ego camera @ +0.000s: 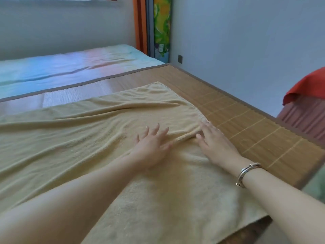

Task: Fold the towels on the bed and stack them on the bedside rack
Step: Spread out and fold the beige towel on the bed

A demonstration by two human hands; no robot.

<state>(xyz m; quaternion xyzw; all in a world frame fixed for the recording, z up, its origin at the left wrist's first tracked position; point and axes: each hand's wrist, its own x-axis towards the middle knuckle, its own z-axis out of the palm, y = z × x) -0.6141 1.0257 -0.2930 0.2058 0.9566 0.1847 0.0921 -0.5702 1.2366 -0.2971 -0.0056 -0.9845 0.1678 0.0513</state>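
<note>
We see a bed (228,95) covered by a woven bamboo mat, and across it a large pale-yellow towel (88,138) lying spread and still wrinkled — no fold yet made, by our reading, so the folding and the stacking both remain. The left hand (151,148) rests flat on the cloth with fingers splayed; the right hand (214,143), a silver bangle (246,173) at its wrist, lies flat beside it near the towel's right edge — neither grips anything. At far right a red cloth (306,88) drapes a dark wooden piece (302,118); whether that is the rack, we cannot tell.
</note>
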